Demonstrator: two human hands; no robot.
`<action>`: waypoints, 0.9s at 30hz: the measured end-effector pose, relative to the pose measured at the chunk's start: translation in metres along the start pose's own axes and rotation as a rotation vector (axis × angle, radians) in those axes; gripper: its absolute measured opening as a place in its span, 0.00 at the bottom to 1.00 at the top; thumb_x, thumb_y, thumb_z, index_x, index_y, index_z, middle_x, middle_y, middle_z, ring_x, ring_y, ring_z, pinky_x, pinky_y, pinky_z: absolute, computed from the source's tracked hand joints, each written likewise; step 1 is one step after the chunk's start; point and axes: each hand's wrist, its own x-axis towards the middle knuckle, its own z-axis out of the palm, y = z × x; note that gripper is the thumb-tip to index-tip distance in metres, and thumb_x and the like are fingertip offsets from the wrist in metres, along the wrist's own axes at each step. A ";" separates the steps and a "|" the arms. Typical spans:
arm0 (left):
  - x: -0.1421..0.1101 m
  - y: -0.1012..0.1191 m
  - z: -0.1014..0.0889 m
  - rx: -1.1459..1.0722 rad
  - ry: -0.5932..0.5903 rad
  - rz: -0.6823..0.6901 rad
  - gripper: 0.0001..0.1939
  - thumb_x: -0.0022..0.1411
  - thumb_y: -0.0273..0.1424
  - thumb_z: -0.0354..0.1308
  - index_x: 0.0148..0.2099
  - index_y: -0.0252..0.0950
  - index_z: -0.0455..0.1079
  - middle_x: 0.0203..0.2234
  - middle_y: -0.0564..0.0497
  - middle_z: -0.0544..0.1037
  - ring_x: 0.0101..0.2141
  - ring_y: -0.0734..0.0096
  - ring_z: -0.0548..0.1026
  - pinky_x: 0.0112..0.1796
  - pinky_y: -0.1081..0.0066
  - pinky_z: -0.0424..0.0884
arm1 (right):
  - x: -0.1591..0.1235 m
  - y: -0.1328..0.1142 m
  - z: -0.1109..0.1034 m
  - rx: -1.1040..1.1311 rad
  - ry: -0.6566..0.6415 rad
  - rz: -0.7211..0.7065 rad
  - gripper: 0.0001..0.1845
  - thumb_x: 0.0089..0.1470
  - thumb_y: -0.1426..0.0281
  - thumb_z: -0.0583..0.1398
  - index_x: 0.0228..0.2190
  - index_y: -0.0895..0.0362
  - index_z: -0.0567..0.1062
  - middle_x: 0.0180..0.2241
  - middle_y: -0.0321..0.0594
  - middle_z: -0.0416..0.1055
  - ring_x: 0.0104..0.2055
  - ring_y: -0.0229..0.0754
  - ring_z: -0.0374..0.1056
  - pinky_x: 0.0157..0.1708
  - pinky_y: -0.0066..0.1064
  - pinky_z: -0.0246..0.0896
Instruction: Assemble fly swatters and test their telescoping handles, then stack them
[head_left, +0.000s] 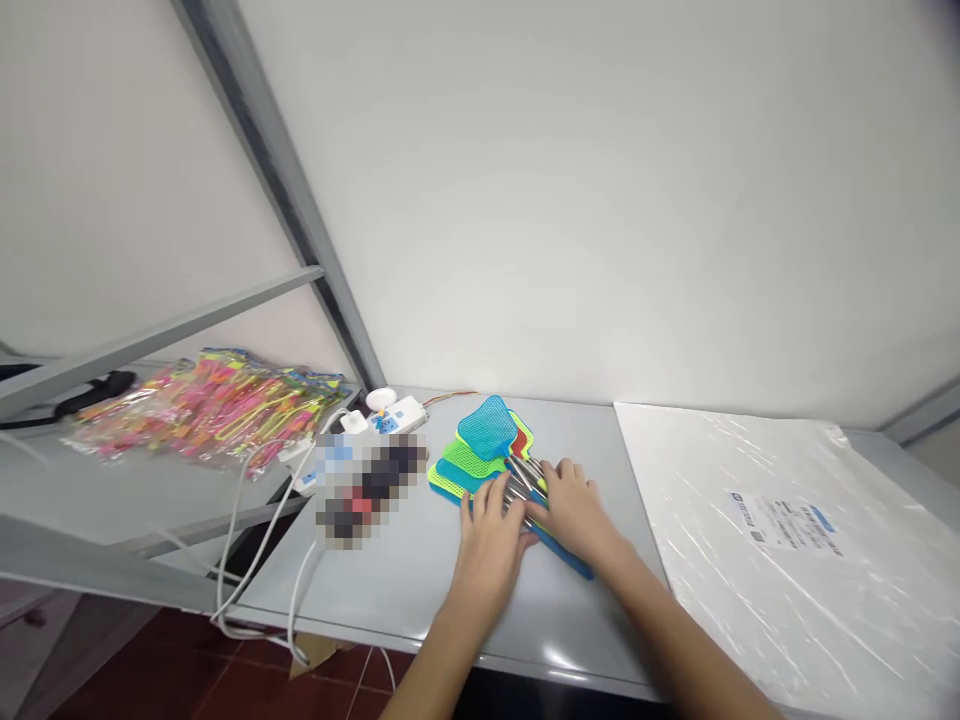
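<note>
Several fly swatters point(487, 428) lie in a pile on the grey table, with mesh heads in teal, green, yellow-edged and red. Their thin metal handles point(517, 487) run together toward me, under both hands. My left hand point(489, 540) is curled over the handles from the left, just below the heads. Against the right side of the same bundle, my right hand point(574, 510) has its fingers bent around the handles. A blue end point(574, 566) sticks out below my right hand. The palms and part of the handles are hidden.
A white power strip point(405, 415) with plugs and white cables point(247, 520) is at the left. Beside it lies a blurred-out object point(371, 495). Bagged colourful items point(225, 405) cover the left shelf. A large white plastic package point(795, 580) lies at right. A metal post point(285, 200) rises behind.
</note>
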 end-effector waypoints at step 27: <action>0.127 -0.068 0.016 0.095 -0.115 0.331 0.48 0.52 0.65 0.49 0.68 0.45 0.49 0.55 0.44 0.69 0.59 0.48 0.57 0.60 0.42 0.40 | 0.112 0.057 -0.001 -0.180 0.138 -0.678 0.25 0.62 0.53 0.51 0.50 0.57 0.67 0.43 0.47 0.70 0.43 0.48 0.65 0.40 0.37 0.59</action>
